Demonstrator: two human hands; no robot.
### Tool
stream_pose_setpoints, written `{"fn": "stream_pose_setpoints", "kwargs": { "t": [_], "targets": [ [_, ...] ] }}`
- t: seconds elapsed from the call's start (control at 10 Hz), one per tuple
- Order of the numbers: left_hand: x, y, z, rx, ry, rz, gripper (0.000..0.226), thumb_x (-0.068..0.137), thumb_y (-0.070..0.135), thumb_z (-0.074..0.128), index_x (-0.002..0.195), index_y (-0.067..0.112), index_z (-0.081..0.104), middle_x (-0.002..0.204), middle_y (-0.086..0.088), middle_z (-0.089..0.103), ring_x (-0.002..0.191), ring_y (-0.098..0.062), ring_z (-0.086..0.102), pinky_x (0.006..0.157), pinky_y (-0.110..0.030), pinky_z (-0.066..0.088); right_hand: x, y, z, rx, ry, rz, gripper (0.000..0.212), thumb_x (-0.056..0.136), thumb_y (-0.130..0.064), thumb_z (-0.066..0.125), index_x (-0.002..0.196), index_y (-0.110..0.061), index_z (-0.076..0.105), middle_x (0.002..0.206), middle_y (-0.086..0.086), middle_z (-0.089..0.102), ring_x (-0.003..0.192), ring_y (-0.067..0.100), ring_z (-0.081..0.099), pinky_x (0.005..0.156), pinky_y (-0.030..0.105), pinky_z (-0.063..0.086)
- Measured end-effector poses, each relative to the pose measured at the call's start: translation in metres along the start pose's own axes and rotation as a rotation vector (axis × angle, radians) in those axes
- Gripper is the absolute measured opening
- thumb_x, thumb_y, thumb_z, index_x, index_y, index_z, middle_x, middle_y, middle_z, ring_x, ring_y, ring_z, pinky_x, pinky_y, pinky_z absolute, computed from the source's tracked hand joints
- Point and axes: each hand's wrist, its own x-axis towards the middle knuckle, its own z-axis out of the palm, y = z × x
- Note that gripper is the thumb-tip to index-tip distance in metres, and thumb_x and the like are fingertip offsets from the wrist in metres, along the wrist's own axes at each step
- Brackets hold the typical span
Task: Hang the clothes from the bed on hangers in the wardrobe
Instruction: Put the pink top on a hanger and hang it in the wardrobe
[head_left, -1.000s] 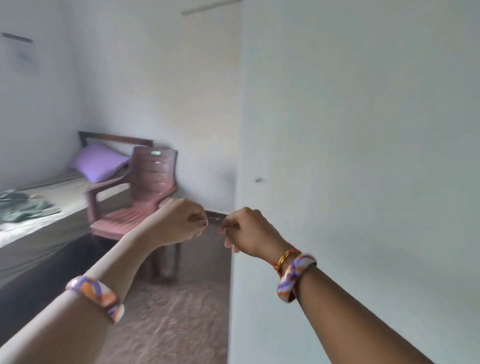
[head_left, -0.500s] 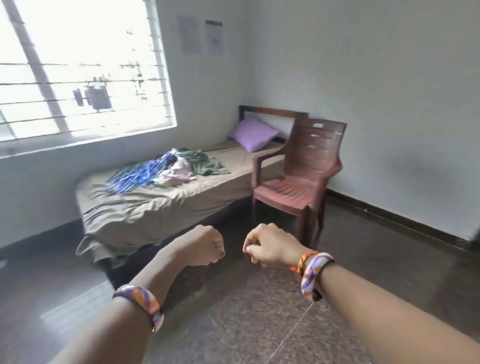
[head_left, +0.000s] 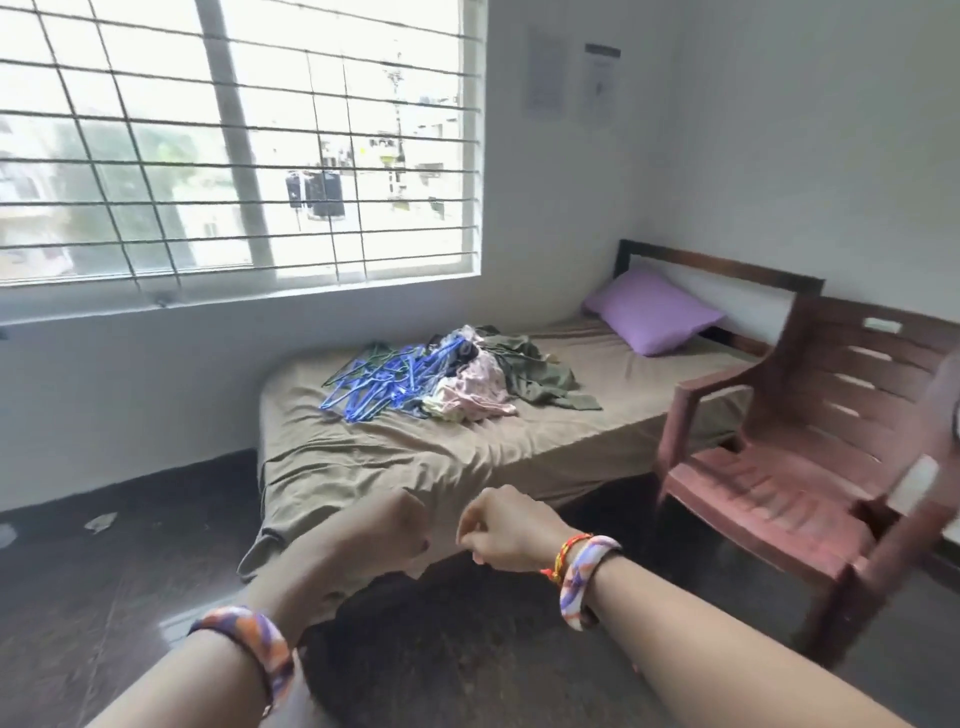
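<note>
- On the bed (head_left: 363, 457), over its wrinkled tan sheet, crumpled clothes (head_left: 498, 379) lie heaped beside tangled blue plastic hangers (head_left: 379, 384).
- Left hand (head_left: 384, 535) and right hand (head_left: 498, 530): fingers clenched, holding nothing.

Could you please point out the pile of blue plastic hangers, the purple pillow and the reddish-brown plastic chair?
Pile of blue plastic hangers (head_left: 382, 387), head view, middle of the pile.
Purple pillow (head_left: 652, 312), head view, centre of its top.
Reddish-brown plastic chair (head_left: 769, 488), head view, seat.
</note>
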Motion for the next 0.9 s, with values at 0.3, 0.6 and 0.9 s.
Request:
{"fn": "stream_pose_setpoints", "kwargs": {
  "t": [0.3, 0.6, 0.9],
  "targets": [
    [0.191, -0.168, -0.069, -0.189, 0.008, 0.010, 0.025, 0.074, -0.001, 0.051, 0.063, 0.020, 0.060, 0.062, 0.001, 0.058, 0.055, -0.007, 0.052, 0.058, -0.022, 0.046, 0.245, -0.037, -0.012, -0.065, 0.032, -0.115, 0.025, 0.087, -0.016, 0.052, 0.100, -0.024, 0.072, 0.110, 0.000, 0.068, 0.101, 0.024, 0.062, 0.082, 0.032, 0.049],
    [0.409, -0.246, -0.104, -0.172, -0.141, 0.101, 0.009, 0.082, 0.009, 0.062, 0.089, 0.008, 0.068, 0.063, 0.009, 0.055, 0.051, 0.001, 0.047, 0.052, -0.012, 0.038, 0.438, 0.020, -0.046, -0.035, 0.004, 0.067, 0.024, 0.089, -0.020, 0.052, 0.104, -0.023, 0.070, 0.111, 0.003, 0.067, 0.105, 0.023, 0.060, 0.081, 0.029, 0.045],
    [0.624, -0.257, -0.030, -0.384, -0.358, -0.067, 0.028, 0.087, 0.020, 0.063, 0.113, 0.010, 0.061, 0.115, -0.009, 0.063, 0.097, -0.024, 0.061, 0.071, -0.025, 0.050, 0.587, 0.186, -0.052, 0.099, -0.108, 0.239, 0.025, 0.088, -0.014, 0.051, 0.101, -0.022, 0.071, 0.108, 0.001, 0.068, 0.104, 0.020, 0.060, 0.084, 0.029, 0.047]
  ]
}}
